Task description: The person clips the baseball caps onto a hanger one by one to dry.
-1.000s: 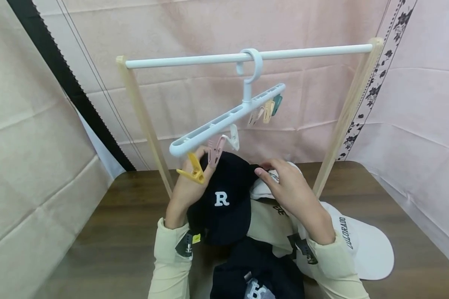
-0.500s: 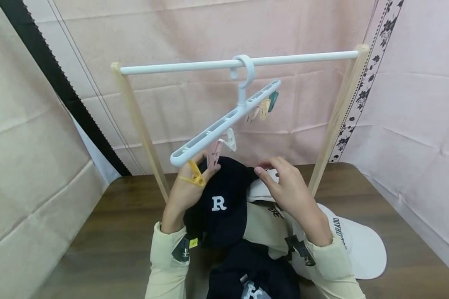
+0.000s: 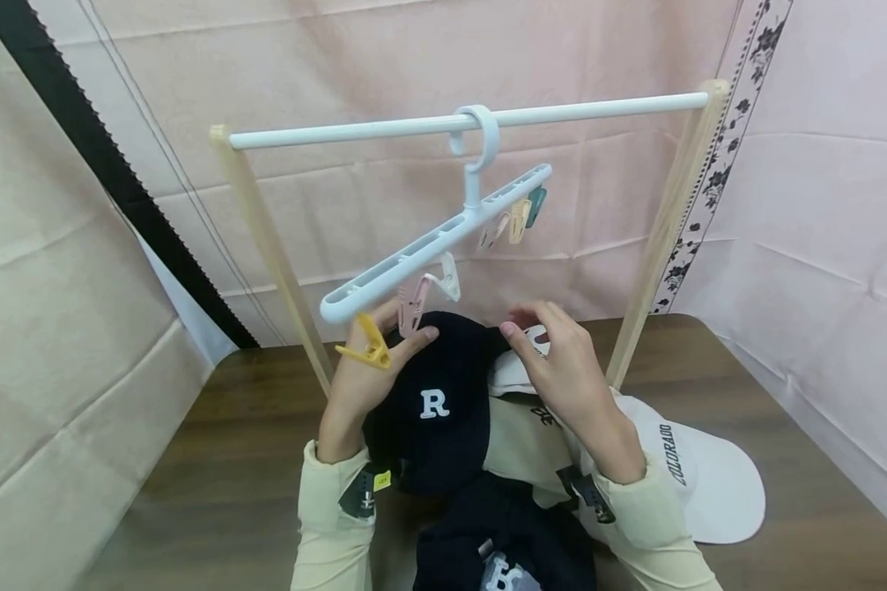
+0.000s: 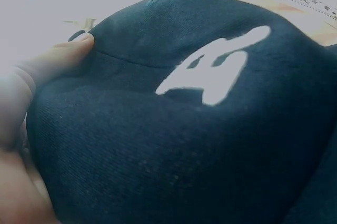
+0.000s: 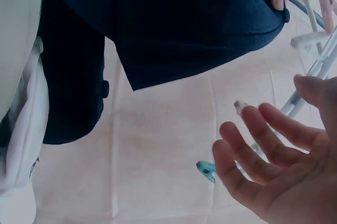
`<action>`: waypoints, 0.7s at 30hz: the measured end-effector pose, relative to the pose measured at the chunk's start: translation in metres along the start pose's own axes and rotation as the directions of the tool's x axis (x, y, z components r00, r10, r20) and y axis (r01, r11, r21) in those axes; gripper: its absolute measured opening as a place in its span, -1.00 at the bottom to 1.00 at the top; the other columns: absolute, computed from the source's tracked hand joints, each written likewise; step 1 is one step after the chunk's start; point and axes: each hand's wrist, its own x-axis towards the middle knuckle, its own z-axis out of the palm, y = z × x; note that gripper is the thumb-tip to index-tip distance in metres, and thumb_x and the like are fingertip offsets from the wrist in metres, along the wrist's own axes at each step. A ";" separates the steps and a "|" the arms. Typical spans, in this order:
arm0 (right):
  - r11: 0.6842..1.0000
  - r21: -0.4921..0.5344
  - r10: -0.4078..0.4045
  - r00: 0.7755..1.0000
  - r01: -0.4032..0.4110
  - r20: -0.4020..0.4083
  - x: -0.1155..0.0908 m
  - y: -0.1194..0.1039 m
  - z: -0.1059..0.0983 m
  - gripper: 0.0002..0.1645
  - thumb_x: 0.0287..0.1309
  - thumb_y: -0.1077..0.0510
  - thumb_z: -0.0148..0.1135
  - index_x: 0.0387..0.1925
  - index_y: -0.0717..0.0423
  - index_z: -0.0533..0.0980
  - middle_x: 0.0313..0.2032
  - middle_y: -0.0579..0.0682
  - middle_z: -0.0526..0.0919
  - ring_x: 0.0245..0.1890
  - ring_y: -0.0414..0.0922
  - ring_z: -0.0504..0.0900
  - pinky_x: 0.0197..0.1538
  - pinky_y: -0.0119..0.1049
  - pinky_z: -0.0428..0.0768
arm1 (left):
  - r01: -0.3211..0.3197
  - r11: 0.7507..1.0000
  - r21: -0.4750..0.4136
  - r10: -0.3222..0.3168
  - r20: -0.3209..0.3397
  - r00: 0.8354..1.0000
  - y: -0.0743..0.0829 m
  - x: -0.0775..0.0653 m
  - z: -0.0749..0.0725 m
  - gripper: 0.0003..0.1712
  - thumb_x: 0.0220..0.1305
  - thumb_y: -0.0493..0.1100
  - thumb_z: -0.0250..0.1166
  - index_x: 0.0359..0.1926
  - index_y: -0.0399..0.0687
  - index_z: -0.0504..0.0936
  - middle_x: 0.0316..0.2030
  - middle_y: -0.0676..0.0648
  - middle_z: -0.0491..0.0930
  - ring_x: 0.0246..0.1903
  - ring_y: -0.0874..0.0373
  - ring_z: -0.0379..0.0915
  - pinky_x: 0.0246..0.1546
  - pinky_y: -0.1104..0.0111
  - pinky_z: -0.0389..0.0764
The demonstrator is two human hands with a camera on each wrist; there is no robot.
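A dark navy baseball cap [image 3: 454, 443] with a white letter R is held up under the near end of a pale blue clip hanger [image 3: 436, 238]. My left hand [image 3: 358, 377] grips its left side. In the left wrist view the thumb [image 4: 73, 50] presses near the button on the crown. My right hand [image 3: 572, 386] is at the cap's other side with fingers loosely spread. In the right wrist view that hand [image 5: 279, 155] shows bare fingers, apart from the dark cloth. A yellow clothespin [image 3: 369, 345] and a pink clothespin [image 3: 414, 305] hang in front of my left hand.
The hanger hooks over a white rod [image 3: 591, 112] on wooden posts. Farther along it hang more clothespins, one teal [image 3: 535, 205]. Below lie a white cap [image 3: 720, 484], a beige cap [image 3: 525, 443] and another dark cap [image 3: 503, 533] on the brown table [image 3: 192, 492].
The hanger's near end has shifted slightly left, with the yellow and pink clothespins. My left hand keeps its grip on the cap, its thumb now more visible. The right hand has barely moved.
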 end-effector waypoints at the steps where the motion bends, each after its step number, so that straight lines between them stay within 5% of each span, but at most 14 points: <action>1: 1.000 0.009 -0.009 1.000 0.009 -0.017 0.000 0.000 0.001 -0.64 0.39 0.01 0.19 0.07 0.12 0.55 -0.07 -0.02 0.63 -0.02 -0.13 0.58 -0.03 -0.14 0.57 | 0.000 1.000 -0.004 0.000 -0.002 1.000 0.000 -0.001 0.000 -0.81 0.26 -0.11 0.41 -0.15 -0.02 0.63 -0.11 0.01 0.65 0.03 0.12 0.47 0.19 0.05 0.35; 8: 0.992 0.110 -0.047 0.994 0.058 -0.102 0.007 -0.007 0.008 -0.59 0.35 0.03 0.24 0.14 0.10 0.52 -0.03 -0.04 0.63 -0.01 -0.18 0.59 -0.05 -0.18 0.60 | 0.028 1.000 0.000 -0.028 -0.030 0.999 -0.002 -0.001 0.001 -0.76 0.20 -0.09 0.46 -0.16 -0.07 0.66 0.18 -0.05 0.55 0.26 -0.01 0.41 0.32 -0.16 0.22; 11: 0.990 0.132 -0.033 0.994 0.046 -0.101 0.011 -0.012 0.008 -0.54 0.33 0.02 0.26 0.18 0.11 0.50 0.01 -0.01 0.62 0.01 -0.16 0.59 -0.05 -0.16 0.62 | 0.032 0.999 0.021 -0.031 -0.013 0.999 -0.003 0.001 0.003 -0.76 0.21 -0.06 0.45 -0.18 -0.06 0.65 0.09 -0.02 0.60 0.20 0.03 0.45 0.30 -0.11 0.26; 14: 0.989 0.146 -0.023 0.996 0.035 -0.081 0.018 -0.017 0.009 -0.49 0.30 0.01 0.30 0.20 0.13 0.47 0.03 0.02 0.62 0.00 -0.13 0.61 -0.06 -0.16 0.65 | 0.019 0.999 0.033 -0.019 0.000 1.000 -0.004 0.001 0.004 -0.76 0.24 -0.06 0.43 -0.32 -0.09 0.57 -0.30 -0.04 0.59 -0.07 0.06 0.50 0.12 0.04 0.38; 17: 0.985 0.162 -0.047 0.998 0.055 -0.053 0.027 -0.023 0.012 -0.44 0.27 0.01 0.34 0.22 0.14 0.46 0.04 0.03 0.62 0.02 -0.13 0.61 -0.05 -0.18 0.64 | 0.007 1.000 0.016 -0.007 -0.006 1.000 -0.004 0.002 0.002 -0.76 0.24 -0.08 0.43 -0.34 -0.10 0.55 -0.43 -0.06 0.51 -0.20 0.05 0.43 -0.01 0.10 0.37; 21: 0.978 0.181 -0.099 0.995 0.100 -0.016 0.040 -0.031 0.017 -0.33 0.18 0.01 0.42 0.25 0.16 0.43 0.07 0.03 0.63 0.08 -0.13 0.59 -0.03 -0.20 0.61 | 0.034 0.999 -0.009 -0.034 -0.017 0.999 -0.002 0.000 -0.002 -0.70 0.22 -0.07 0.44 -0.09 -0.09 0.66 -0.14 0.00 0.71 -0.06 0.12 0.51 0.17 0.08 0.37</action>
